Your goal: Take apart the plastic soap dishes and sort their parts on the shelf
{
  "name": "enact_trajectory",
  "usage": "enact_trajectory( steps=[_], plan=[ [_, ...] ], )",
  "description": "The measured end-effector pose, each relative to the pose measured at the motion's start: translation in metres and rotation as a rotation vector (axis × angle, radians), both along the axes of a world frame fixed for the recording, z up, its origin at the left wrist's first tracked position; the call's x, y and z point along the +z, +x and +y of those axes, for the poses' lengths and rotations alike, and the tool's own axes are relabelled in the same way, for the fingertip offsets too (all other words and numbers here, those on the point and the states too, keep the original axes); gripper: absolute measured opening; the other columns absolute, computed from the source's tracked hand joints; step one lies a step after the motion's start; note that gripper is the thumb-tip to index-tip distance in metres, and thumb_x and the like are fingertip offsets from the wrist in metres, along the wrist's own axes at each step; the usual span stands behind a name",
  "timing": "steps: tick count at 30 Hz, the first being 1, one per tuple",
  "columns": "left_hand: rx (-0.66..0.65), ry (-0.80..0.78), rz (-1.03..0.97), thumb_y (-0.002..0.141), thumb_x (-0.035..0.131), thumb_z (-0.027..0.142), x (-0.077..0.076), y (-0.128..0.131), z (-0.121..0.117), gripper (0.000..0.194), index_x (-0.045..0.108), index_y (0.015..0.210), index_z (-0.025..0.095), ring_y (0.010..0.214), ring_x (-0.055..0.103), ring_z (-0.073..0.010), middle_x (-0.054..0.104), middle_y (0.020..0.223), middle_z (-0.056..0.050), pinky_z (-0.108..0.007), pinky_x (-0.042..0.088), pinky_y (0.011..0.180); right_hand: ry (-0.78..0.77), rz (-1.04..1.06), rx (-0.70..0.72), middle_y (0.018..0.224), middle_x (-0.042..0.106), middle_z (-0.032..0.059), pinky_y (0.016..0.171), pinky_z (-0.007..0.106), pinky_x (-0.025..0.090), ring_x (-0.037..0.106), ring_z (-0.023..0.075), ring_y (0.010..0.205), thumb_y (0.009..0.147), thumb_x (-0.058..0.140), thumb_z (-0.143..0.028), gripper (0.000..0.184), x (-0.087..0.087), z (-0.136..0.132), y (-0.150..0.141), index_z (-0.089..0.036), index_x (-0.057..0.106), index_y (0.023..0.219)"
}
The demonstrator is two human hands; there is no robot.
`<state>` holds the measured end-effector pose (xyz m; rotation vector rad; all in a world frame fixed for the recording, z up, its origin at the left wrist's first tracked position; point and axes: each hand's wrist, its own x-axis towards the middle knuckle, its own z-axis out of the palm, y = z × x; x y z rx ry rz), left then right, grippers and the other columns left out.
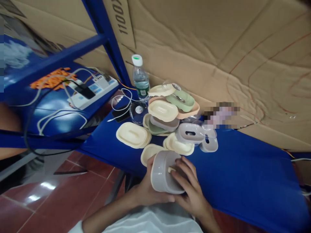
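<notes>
I hold a grey oval plastic box (pixel 162 171) close to my body, over the near edge of the blue table (pixel 243 174). My left hand (pixel 145 191) grips it from below and behind, fingers wrapped round it. My right hand (pixel 188 184) is closed over its front, fingers pressed on the open face, where a small cream piece (pixel 172 169) shows. Just beyond lies a pile of similar oval boxes and lids: cream lids (pixel 133 134), a green lid (pixel 182 99), a pink tray (pixel 191 111) and grey boxes (pixel 190 132).
A water bottle (pixel 140 77) stands behind the pile beside a clear round container (pixel 138 111). A white power strip (pixel 93 89) with cables lies on a blue surface at left. Brown cardboard (pixel 218 42) lines the back. Red floor tiles (pixel 60 197) show at lower left.
</notes>
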<state>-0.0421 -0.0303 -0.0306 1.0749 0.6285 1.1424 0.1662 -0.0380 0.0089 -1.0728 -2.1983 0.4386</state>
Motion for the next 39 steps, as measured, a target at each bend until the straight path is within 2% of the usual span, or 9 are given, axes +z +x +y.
enact_trajectory(
  steps=[5, 9, 13, 16, 21, 26, 30, 35, 39],
  plan=[
    [0.077, 0.037, 0.050, 0.072, 0.099, 0.043, 0.000, -0.004, 0.003, 0.105, 0.033, 0.154, 0.033, 0.142, 0.060, -0.0370, 0.056, 0.150, -0.014, -0.061, 0.048, 0.121, -0.017, 0.101, 0.062, 0.161, 0.057, 0.0108, 0.120, 0.048, 0.055, 0.048, 0.0289, 0.155, 0.108, 0.060, -0.041, 0.052, -0.004, 0.005, 0.001, -0.025, 0.056, 0.158],
    [0.116, 0.163, 0.047, 0.070, 0.099, 0.034, -0.010, -0.011, 0.002, 0.111, 0.029, 0.155, 0.031, 0.142, 0.060, -0.0396, 0.051, 0.153, -0.019, -0.062, 0.051, 0.116, -0.033, 0.182, 0.110, 0.155, 0.063, 0.0108, 0.118, 0.051, 0.057, 0.056, 0.0298, 0.148, 0.108, 0.061, -0.035, 0.043, -0.004, 0.007, -0.007, -0.026, 0.063, 0.150],
    [0.126, 0.184, 0.023, 0.073, 0.097, 0.043, -0.020, -0.021, -0.001, 0.111, 0.027, 0.159, 0.033, 0.138, 0.062, -0.0390, 0.051, 0.153, -0.018, -0.060, 0.053, 0.113, -0.068, 0.221, 0.111, 0.143, 0.072, 0.0120, 0.112, 0.052, 0.062, 0.065, 0.0310, 0.139, 0.107, 0.062, -0.030, 0.040, -0.010, 0.001, -0.010, -0.024, 0.065, 0.146],
    [0.089, 0.251, 0.145, 0.071, 0.098, 0.044, -0.022, -0.036, 0.001, 0.116, 0.028, 0.163, 0.032, 0.136, 0.063, -0.0409, 0.056, 0.150, -0.018, -0.059, 0.054, 0.111, -0.070, 0.265, 0.028, 0.133, 0.076, 0.0123, 0.104, 0.052, 0.065, 0.072, 0.0307, 0.128, 0.109, 0.057, -0.033, 0.036, -0.008, 0.002, 0.004, -0.023, 0.067, 0.143],
    [0.050, 0.318, 0.260, 0.068, 0.099, 0.044, -0.023, -0.056, 0.007, 0.125, 0.024, 0.167, 0.033, 0.149, 0.050, -0.0519, 0.047, 0.164, -0.020, -0.069, 0.046, 0.118, 0.122, 0.029, -0.110, 0.135, 0.076, 0.0117, 0.110, 0.058, 0.060, 0.070, 0.0330, 0.131, 0.102, 0.066, -0.021, 0.042, 0.022, 0.047, 0.051, -0.026, 0.068, 0.144],
    [0.116, 0.328, 0.328, 0.064, 0.101, 0.044, -0.027, -0.060, 0.005, 0.129, 0.024, 0.168, 0.033, 0.151, 0.047, -0.0540, 0.047, 0.165, -0.020, -0.072, 0.045, 0.118, 0.164, -0.249, -0.073, 0.137, 0.076, 0.0083, 0.119, 0.058, 0.050, 0.070, 0.0293, 0.130, 0.102, 0.068, -0.022, 0.041, 0.045, 0.114, 0.089, -0.030, 0.068, 0.143],
    [0.177, 0.357, 0.310, 0.061, 0.104, 0.048, -0.023, -0.056, 0.004, 0.134, 0.025, 0.168, 0.030, 0.152, 0.048, -0.0514, 0.047, 0.164, -0.024, -0.068, 0.044, 0.121, 0.180, -0.275, -0.038, 0.138, 0.074, 0.0087, 0.119, 0.055, 0.049, 0.069, 0.0286, 0.130, 0.104, 0.066, -0.024, 0.037, 0.042, 0.142, 0.101, -0.029, 0.070, 0.140],
    [0.183, 0.376, 0.292, 0.061, 0.101, 0.062, -0.015, -0.053, 0.009, 0.132, 0.027, 0.166, 0.034, 0.149, 0.051, -0.0519, 0.048, 0.165, -0.022, -0.068, 0.046, 0.120, 0.178, -0.223, -0.098, 0.149, 0.067, 0.0098, 0.121, 0.055, 0.047, 0.061, 0.0316, 0.142, 0.104, 0.064, -0.026, 0.035, 0.029, 0.148, 0.114, -0.029, 0.071, 0.139],
    [0.188, 0.346, 0.300, 0.060, 0.101, 0.063, -0.018, -0.056, 0.012, 0.130, 0.031, 0.166, 0.031, 0.150, 0.048, -0.0544, 0.047, 0.165, -0.021, -0.071, 0.043, 0.121, 0.134, -0.203, -0.095, 0.155, 0.063, 0.0101, 0.122, 0.058, 0.047, 0.056, 0.0324, 0.147, 0.105, 0.062, -0.027, 0.037, 0.020, 0.151, 0.116, -0.029, 0.069, 0.141]
  ],
)
